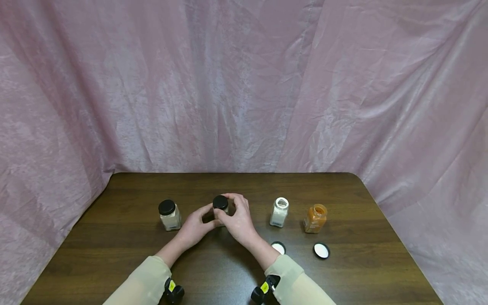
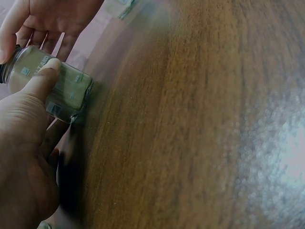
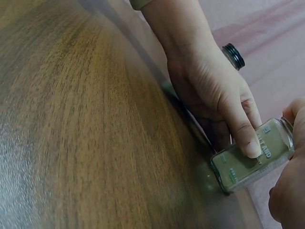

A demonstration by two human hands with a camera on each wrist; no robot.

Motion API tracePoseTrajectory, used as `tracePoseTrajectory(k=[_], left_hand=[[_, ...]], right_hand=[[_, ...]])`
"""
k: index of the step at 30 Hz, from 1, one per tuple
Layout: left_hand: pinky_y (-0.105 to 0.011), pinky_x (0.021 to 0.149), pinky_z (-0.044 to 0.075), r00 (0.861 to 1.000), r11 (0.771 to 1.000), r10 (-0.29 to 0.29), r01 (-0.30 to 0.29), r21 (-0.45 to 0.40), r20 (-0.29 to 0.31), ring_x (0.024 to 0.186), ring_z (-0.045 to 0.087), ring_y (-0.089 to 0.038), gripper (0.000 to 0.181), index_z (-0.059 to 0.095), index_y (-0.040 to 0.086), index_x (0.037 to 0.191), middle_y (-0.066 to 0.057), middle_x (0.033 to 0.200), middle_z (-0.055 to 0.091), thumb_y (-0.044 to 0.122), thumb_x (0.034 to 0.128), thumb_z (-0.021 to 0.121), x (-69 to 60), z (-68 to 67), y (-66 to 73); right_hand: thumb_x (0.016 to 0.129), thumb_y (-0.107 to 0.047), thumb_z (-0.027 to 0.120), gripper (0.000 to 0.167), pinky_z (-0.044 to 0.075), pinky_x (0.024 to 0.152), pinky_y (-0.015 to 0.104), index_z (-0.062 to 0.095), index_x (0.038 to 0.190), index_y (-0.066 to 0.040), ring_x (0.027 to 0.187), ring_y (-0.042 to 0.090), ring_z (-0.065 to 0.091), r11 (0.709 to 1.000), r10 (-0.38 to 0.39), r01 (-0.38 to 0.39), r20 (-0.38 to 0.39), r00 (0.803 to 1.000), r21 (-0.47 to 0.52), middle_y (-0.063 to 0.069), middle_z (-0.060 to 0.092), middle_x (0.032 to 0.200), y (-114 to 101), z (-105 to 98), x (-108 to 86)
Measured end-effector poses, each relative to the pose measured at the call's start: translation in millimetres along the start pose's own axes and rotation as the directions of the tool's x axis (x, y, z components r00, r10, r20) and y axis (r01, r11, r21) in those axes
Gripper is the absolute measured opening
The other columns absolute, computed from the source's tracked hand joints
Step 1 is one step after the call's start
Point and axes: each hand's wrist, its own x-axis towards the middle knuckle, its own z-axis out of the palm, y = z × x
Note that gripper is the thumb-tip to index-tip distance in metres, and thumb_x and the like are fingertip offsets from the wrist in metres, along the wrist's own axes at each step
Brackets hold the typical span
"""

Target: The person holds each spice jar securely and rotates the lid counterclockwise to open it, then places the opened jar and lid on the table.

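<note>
A square glass jar (image 2: 71, 88) of greenish-beige powder, with a black lid (image 1: 220, 202), stands upright near the middle of the table. My left hand (image 1: 193, 228) grips its body from the left, the thumb lying across the printed label, as the right wrist view also shows on the jar (image 3: 238, 164). From the other side my right hand (image 1: 241, 220) holds the lid at the top, thumb and fingers around its rim. In the head view both hands hide most of the jar's body.
Left of the hands stands a black-lidded jar (image 1: 170, 216) with pale contents. To the right are an uncapped jar of white powder (image 1: 279, 215) and an uncapped orange jar (image 1: 314, 219). Two lids, one at front (image 1: 279, 248) and another (image 1: 321, 250), lie white side up.
</note>
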Motion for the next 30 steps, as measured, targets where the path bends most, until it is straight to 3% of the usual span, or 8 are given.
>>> tracePoseTrajectory(k=[11,20,25,30], left_hand=[[-0.055,0.112,0.036,1.0,0.999,0.026,-0.026,-0.021,-0.004,0.132,0.053,-0.021,0.068,0.057,0.026,0.147,0.003,0.135,0.064,0.049,0.087,0.08,2.5,-2.0,-2.2],[-0.057,0.111,0.037,1.0,1.0,0.016,-0.016,-0.001,0.008,0.135,0.052,-0.023,0.069,0.055,0.027,0.149,0.002,0.138,0.063,0.05,0.0884,0.078,-0.5,-0.3,-4.0],[-0.058,0.111,0.037,1.0,1.0,0.008,-0.008,0.007,0.003,0.137,0.049,-0.025,0.072,0.054,0.028,0.149,0.0,0.145,0.058,0.056,0.0865,0.077,-0.6,-0.1,-3.0],[-0.058,0.111,0.036,1.0,1.0,0.0,0.0,0.008,0.004,0.138,0.048,-0.026,0.074,0.053,0.03,0.15,-0.001,0.147,0.055,0.058,0.0857,0.077,0.0,-0.4,-2.2]], right_hand=[[0.09,-0.018,0.075,0.044,0.037,0.108,0.053,0.064,0.133,-0.015,0.128,0.021,0.041,0.999,-0.049,0.049,0.026,0.998,-0.005,0.001,0.055,0.135,0.3,0.5,1.9],[0.09,-0.021,0.078,0.046,0.037,0.108,0.046,0.063,0.134,-0.019,0.129,0.019,0.04,0.999,-0.037,0.037,0.035,0.999,0.002,-0.003,0.056,0.134,2.4,0.5,-1.9],[0.089,-0.021,0.082,0.047,0.037,0.106,0.05,0.064,0.133,-0.016,0.129,0.021,0.039,0.999,-0.034,0.034,0.018,0.999,0.02,0.0,0.058,0.131,2.2,1.1,-0.9],[0.089,-0.01,0.08,0.046,0.033,0.107,0.062,0.063,0.132,-0.005,0.13,0.033,0.038,0.998,-0.023,0.023,0.006,1.0,0.057,0.013,0.058,0.131,0.0,3.1,1.2]])
